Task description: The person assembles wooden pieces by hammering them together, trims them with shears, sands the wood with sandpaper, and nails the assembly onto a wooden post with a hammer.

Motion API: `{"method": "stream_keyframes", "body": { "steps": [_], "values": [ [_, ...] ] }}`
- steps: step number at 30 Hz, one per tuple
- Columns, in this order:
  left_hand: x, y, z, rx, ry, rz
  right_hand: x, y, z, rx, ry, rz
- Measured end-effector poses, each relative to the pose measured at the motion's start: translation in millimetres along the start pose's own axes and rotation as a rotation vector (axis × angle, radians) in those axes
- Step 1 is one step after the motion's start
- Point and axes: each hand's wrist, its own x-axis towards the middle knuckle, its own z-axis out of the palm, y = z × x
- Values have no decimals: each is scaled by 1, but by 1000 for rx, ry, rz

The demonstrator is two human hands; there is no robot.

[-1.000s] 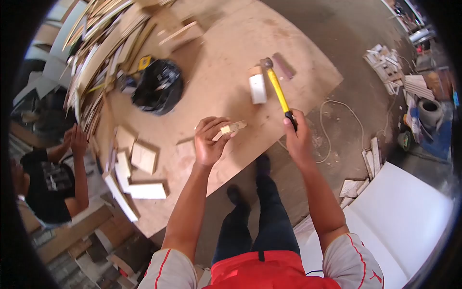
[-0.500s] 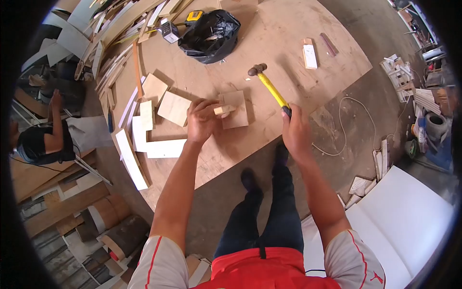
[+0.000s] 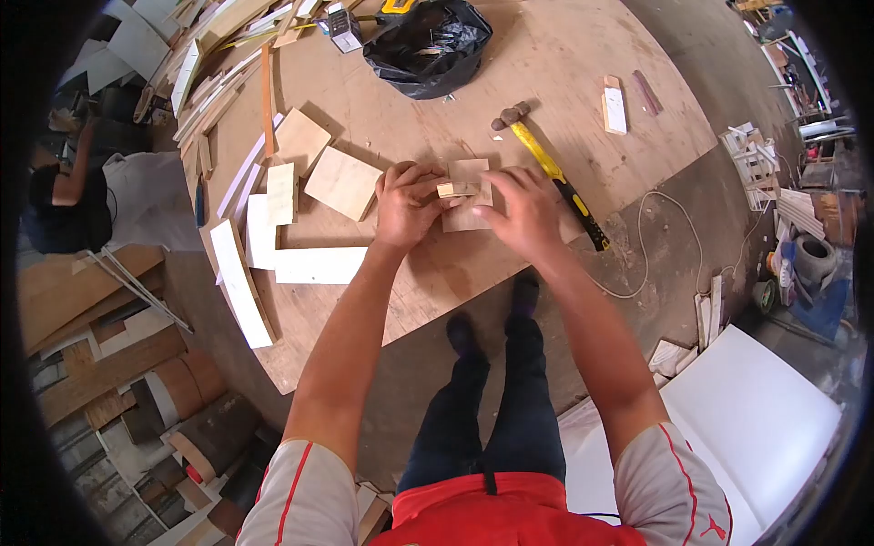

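Note:
My left hand (image 3: 408, 202) is closed on a small wooden block (image 3: 458, 189), holding it above a square wooden board (image 3: 467, 221) near the table's front edge. Opposite it, my right hand (image 3: 523, 211) has thumb and fingers apart beside the block and over the board's right side; whether its fingertips touch the block I cannot tell. A hammer (image 3: 543, 162) with a yellow and black handle lies on the table just beyond my right hand, its grip end sticking out past the edge.
Square wooden pieces (image 3: 343, 182) and white strips (image 3: 320, 265) lie left of my hands. A black plastic bag (image 3: 426, 55) stands at the back, beside a small box (image 3: 344, 29). A white-faced block (image 3: 614, 107) sits at the right. Another person (image 3: 68, 196) is at far left.
The hammer has left my right hand and now lies on the table. My right hand has moved left to the small block, which my left hand still holds.

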Motion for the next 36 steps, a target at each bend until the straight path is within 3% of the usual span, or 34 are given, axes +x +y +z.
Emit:
{"method": "stream_keyframes", "body": {
  "steps": [6,36],
  "values": [
    [2,-6,-1,-3,-32,5,14,1,28,-30,-8,-32],
    [-5,-20,-2,-86,6,37,22,0,23,-64,-74,-73]
  ]
}}
